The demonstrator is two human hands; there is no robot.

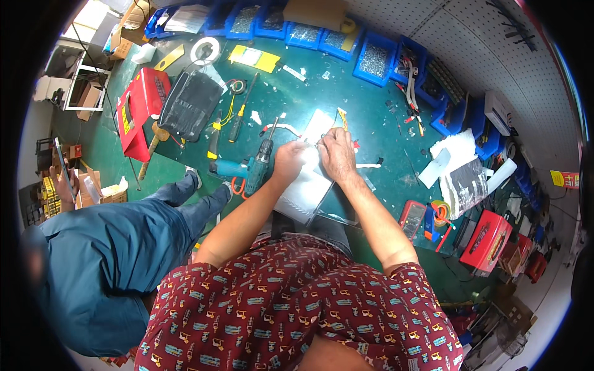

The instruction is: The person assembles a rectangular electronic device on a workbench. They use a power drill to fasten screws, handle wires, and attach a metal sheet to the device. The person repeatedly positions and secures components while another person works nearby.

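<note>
My left hand (289, 162) is closed, its fingers curled at the upper part of a white sheet-like panel (301, 196). Glare over the fingertips hides what they grip. My right hand (338, 154) is bent inward beside it, fingers pressed together over a small piece too hidden to name. Thin wires with a yellow end (342, 115) stick out beyond the right fingers. A white cable (283, 127) runs toward the left hand from the far left. Close to my left forearm lies a teal cordless drill (250, 166), with orange-handled scissors (238, 187) next to it.
Blue bins of screws (374, 60) line the green bench's (297, 86) far edge. On the left are a black pouch (192, 104), red case (143, 99), mallet (154, 143) and screwdriver (238, 123). A multimeter (412, 217) lies right. Another person (105, 260) is at my left.
</note>
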